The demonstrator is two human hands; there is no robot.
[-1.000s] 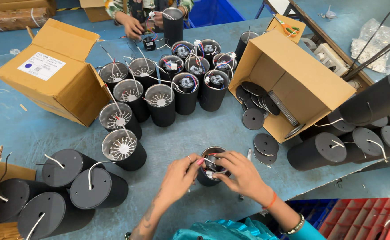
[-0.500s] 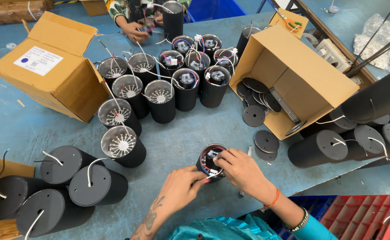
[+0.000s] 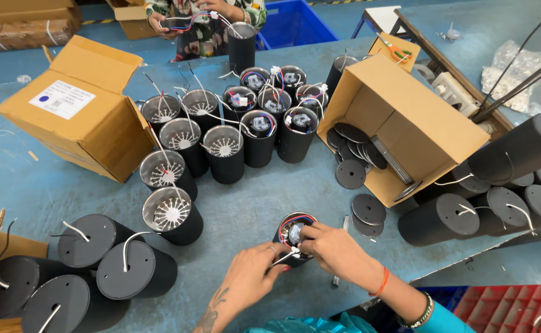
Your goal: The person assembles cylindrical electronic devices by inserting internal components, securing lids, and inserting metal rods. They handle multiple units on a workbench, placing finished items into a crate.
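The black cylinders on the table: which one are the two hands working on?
The upright, open-topped black cylinder at the near table edge, with coloured wires inside. It stands alone; left hand and right hand both touch it.

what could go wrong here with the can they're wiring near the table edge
1. The black cylinder stands close to the table's near edge; a tug from the left hand or right hand might tip it off.
2. The thin red and blue wires inside it look easy to pinch or pull loose.
3. The loose black discs lie just beside the right hand and could be knocked to the floor.
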